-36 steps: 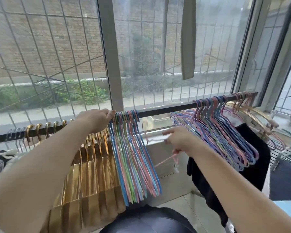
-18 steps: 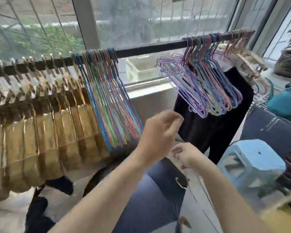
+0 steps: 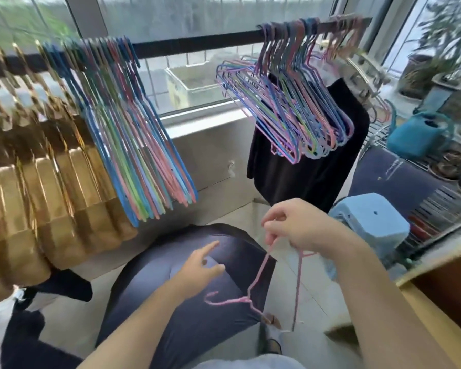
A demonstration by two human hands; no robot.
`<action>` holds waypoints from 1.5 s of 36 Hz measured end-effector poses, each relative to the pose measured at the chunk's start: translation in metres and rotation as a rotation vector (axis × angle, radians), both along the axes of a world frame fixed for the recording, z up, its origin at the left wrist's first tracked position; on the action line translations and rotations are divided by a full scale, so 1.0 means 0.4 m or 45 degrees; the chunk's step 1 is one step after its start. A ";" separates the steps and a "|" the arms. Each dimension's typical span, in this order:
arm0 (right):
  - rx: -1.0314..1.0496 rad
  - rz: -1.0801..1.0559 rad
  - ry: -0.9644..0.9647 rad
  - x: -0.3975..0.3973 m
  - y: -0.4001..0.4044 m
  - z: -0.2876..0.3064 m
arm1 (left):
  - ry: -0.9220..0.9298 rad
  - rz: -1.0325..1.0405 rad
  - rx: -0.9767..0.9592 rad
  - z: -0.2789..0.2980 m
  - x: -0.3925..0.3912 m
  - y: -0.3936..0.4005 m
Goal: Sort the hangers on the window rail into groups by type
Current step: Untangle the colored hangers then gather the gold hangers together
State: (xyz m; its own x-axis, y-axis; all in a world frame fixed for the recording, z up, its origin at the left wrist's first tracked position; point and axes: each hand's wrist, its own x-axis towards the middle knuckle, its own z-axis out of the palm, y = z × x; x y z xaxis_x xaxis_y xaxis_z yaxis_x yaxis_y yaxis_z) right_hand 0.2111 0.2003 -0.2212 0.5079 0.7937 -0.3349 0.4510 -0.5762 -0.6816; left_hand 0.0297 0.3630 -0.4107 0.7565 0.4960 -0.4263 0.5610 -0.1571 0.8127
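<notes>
A black window rail [image 3: 197, 45] carries three bunches. Gold hangers [image 3: 37, 169] hang at the left, and thin coloured wire hangers [image 3: 139, 145] hang beside them. A second bunch of coloured wire hangers [image 3: 293, 113] hangs at the right. Low over my lap, my right hand [image 3: 301, 226] grips a pink wire hanger [image 3: 253, 291] upside down, its hook pointing left. My left hand [image 3: 197, 267] hovers just left of that hanger with fingers spread, holding nothing.
A black garment [image 3: 304, 166] hangs behind the right bunch. A light blue stool [image 3: 370, 222] stands at my right, with a teal watering can [image 3: 418, 134] and potted plants [image 3: 442, 62] beyond. A wooden edge [image 3: 437, 275] runs along the lower right.
My view has dropped from the rail to my lap. My left hand left the rail and came down. My right hand now holds the pink hanger low and upside down.
</notes>
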 end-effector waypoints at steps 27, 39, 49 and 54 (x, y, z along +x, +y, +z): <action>0.513 -0.724 -0.094 0.118 0.040 -0.090 | -0.248 0.380 -0.498 0.130 -0.079 -0.021; -0.240 -0.118 0.128 -0.008 0.048 -0.233 | -0.020 0.754 -0.333 0.210 0.012 -0.064; -0.246 0.265 0.151 -0.047 0.074 -0.277 | -0.246 0.822 -0.804 0.365 0.079 -0.138; 0.068 -0.048 0.271 -0.031 0.087 -0.238 | -0.387 0.669 -0.717 0.441 0.131 -0.184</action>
